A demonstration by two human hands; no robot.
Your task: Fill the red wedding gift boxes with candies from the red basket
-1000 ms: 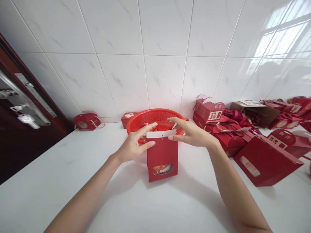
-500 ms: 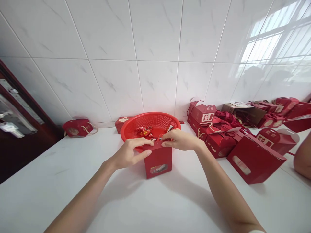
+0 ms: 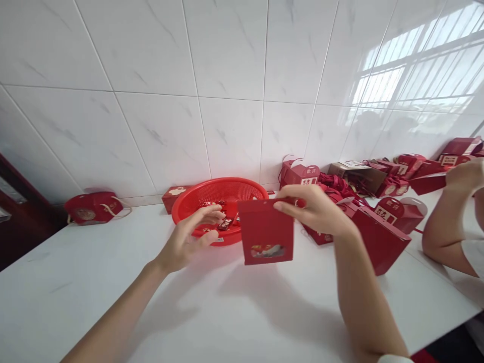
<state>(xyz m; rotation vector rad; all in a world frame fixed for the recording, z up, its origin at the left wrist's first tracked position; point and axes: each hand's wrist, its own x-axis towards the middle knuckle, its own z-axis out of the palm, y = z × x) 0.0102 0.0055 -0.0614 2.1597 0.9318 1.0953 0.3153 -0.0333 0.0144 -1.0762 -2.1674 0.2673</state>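
White smooth tabletop: red rectangular windowed card box, top pinched by right hand; left hand, fingers open; one-sided pinch could tilt it.

From my end I can read 歡喜 on the rounded flap of one red box, with 囍 on its pale label below — and 囍 again on another red box farther right. Other lettering — too small for me.
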